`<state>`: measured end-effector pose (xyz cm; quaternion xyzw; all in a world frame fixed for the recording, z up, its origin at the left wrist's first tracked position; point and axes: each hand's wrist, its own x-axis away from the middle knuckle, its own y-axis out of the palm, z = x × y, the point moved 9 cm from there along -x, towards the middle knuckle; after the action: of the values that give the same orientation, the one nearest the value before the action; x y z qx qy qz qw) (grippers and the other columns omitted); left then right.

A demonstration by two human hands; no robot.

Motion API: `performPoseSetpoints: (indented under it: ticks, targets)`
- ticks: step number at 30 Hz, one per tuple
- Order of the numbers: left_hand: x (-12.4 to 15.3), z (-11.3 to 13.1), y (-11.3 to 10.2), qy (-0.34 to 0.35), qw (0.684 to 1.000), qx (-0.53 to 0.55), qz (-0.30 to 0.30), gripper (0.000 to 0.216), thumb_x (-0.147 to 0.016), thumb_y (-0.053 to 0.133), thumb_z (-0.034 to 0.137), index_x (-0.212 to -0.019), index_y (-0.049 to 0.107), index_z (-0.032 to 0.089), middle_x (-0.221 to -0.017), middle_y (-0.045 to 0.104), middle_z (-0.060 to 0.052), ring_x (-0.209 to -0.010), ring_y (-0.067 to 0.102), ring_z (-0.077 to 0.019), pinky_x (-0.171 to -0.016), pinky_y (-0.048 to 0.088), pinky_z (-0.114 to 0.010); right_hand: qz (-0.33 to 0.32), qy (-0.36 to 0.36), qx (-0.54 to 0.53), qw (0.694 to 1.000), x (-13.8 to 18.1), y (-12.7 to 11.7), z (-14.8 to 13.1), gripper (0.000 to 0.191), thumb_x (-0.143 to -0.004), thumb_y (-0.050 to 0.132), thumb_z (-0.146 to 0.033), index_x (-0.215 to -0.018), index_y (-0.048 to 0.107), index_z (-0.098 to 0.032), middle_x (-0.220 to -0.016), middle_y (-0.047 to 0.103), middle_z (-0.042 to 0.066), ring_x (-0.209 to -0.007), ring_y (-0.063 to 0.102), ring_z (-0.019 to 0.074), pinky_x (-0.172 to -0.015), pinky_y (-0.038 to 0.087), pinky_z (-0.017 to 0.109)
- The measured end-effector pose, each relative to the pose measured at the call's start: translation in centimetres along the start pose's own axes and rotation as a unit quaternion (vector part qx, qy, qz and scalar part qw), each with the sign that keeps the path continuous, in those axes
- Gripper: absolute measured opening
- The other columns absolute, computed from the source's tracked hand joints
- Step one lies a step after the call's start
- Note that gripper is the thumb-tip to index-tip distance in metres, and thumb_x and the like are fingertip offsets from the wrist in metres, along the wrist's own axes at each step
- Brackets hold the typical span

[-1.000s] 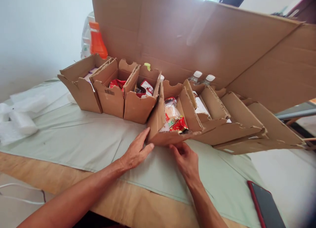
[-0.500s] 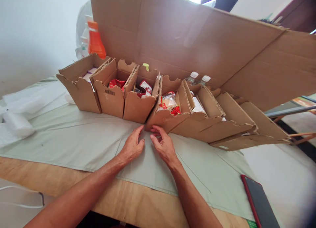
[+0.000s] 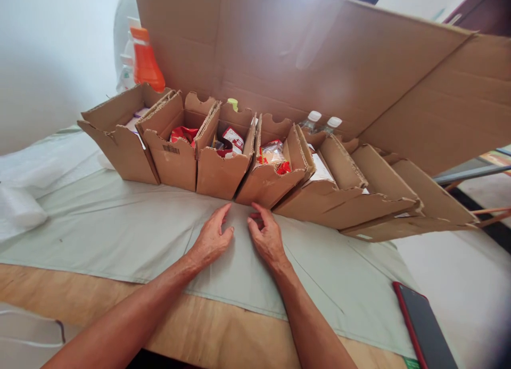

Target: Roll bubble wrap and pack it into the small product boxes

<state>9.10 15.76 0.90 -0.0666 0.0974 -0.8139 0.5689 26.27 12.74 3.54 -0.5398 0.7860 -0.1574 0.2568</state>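
My left hand (image 3: 213, 233) rests on the pale green cloth (image 3: 151, 225), fingers stretched out and thumb apart, holding nothing. Facing it, my right hand (image 3: 265, 233) is also open, its fingers slightly curved and nothing between them. Both sit just in front of a row of cardboard bins. Closest to the left fingertips is a bin with a dark red and white packet (image 3: 232, 140). The right fingertips are near the front of another cardboard bin (image 3: 269, 185), which contains a clear and red wrapped packet (image 3: 274, 153); whether they touch it I cannot tell.
A tall cardboard sheet (image 3: 279, 49) stands behind the bins. An orange bottle (image 3: 147, 63) is at the back left, with two white-capped bottles (image 3: 314, 119) behind the middle. Bubble wrap (image 3: 22, 198) lies left; a red-cased phone (image 3: 425, 326) lies at front right.
My right hand has drawn slightly right, widening the gap between the hands. The view has shifted a little; the left hand keeps nearly the same pose.
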Motion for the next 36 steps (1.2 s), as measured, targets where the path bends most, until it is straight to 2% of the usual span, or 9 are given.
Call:
performPoseSetpoints:
  ticks: [3,6,12,15,20,25,28,32,36]
  targets:
    - [-0.1,0.0,-0.1,-0.007,1.000,0.016,0.009,0.064,-0.080,0.058,0.015,-0.144,0.052,0.012,-0.141,0.061,-0.019,-0.121,0.063,-0.0301,-0.107,0.050,-0.049,0.017,0.002,-0.008,1.000,0.0,-0.7,-0.1,0.046,-0.082,0.056,-0.034,-0.124,0.065,-0.016,-0.125,0.068,0.017,-0.093,0.070,0.0247,-0.073,0.058,0.039]
    - [-0.1,0.0,-0.3,-0.013,0.999,0.043,0.021,0.062,-0.078,0.060,0.014,-0.140,0.055,0.014,-0.138,0.064,-0.018,-0.122,0.064,-0.0298,-0.107,0.051,-0.047,0.015,-0.002,-0.020,1.000,0.3,-1.2,-1.6,0.036,-0.086,0.056,-0.036,-0.113,0.068,-0.016,-0.111,0.073,0.014,-0.085,0.071,0.0220,-0.075,0.058,0.038]
    - [-0.6,-0.7,-0.6,-0.027,0.990,0.124,0.059,0.054,-0.076,0.059,0.010,-0.130,0.060,0.011,-0.132,0.068,-0.018,-0.125,0.064,-0.0280,-0.110,0.049,-0.046,-0.007,-0.104,-0.044,0.994,-1.9,-0.3,-11.7,0.057,-0.093,0.055,-0.031,-0.149,0.045,-0.026,-0.103,0.073,0.003,-0.077,0.069,0.0153,-0.078,0.057,0.033]
    - [-1.1,-0.9,-1.5,-0.038,0.981,0.164,0.100,0.048,-0.075,0.058,0.010,-0.123,0.063,0.013,-0.123,0.072,-0.016,-0.119,0.067,-0.0263,-0.110,0.049,-0.046,-0.002,-0.120,0.049,0.992,-5.2,0.3,-15.3,0.055,-0.091,0.055,-0.025,-0.146,0.049,-0.027,-0.089,0.074,-0.001,-0.070,0.068,0.0167,-0.076,0.055,0.033]
    - [0.0,0.6,-6.1,-0.029,0.956,0.215,0.195,0.046,-0.077,0.060,0.019,-0.123,0.061,0.014,-0.127,0.069,-0.017,-0.121,0.066,-0.0278,-0.112,0.047,-0.048,0.000,-0.103,0.138,0.985,-7.8,0.9,-16.2,0.022,-0.089,0.052,-0.021,-0.103,0.069,-0.024,-0.077,0.074,0.002,-0.073,0.071,0.0211,-0.073,0.051,0.031]
    - [5.2,1.7,-12.0,0.000,0.925,0.233,0.301,0.050,-0.079,0.064,0.030,-0.127,0.057,0.018,-0.134,0.063,-0.015,-0.127,0.062,-0.0283,-0.114,0.045,-0.048,-0.034,-0.138,0.125,0.982,-1.7,0.1,-17.4,0.015,-0.091,0.052,-0.022,-0.091,0.066,-0.024,-0.075,0.073,0.000,-0.068,0.070,0.0173,-0.067,0.048,0.025]
    - [8.5,1.0,-14.2,-0.001,0.919,0.209,0.334,0.051,-0.077,0.069,0.032,-0.125,0.059,0.020,-0.133,0.063,-0.014,-0.127,0.061,-0.0295,-0.112,0.046,-0.050,-0.079,-0.183,0.100,0.975,4.6,-2.1,-18.3,0.013,-0.094,0.054,-0.025,-0.087,0.065,-0.025,-0.069,0.070,-0.003,-0.057,0.064,0.0136,-0.060,0.047,0.023]
    - [10.8,0.6,-14.7,-0.011,0.937,0.178,0.299,0.062,-0.072,0.068,0.028,-0.132,0.055,0.021,-0.142,0.059,-0.014,-0.135,0.056,-0.0306,-0.113,0.045,-0.049,-0.086,-0.190,0.090,0.974,10.5,-8.3,-16.2,0.006,-0.090,0.067,-0.032,-0.090,0.073,-0.032,-0.075,0.075,-0.002,-0.060,0.069,0.0172,-0.058,0.055,0.025]
    - [11.3,1.7,-12.3,-0.020,0.971,0.153,0.180,0.077,-0.068,0.062,0.022,-0.143,0.049,0.020,-0.152,0.054,-0.012,-0.142,0.050,-0.0311,-0.120,0.039,-0.049,0.117,-0.030,0.035,0.992,12.3,-17.7,-10.3,0.023,-0.086,0.073,-0.045,-0.107,0.076,-0.036,-0.095,0.079,0.006,-0.076,0.076,0.0255,-0.067,0.062,0.033]
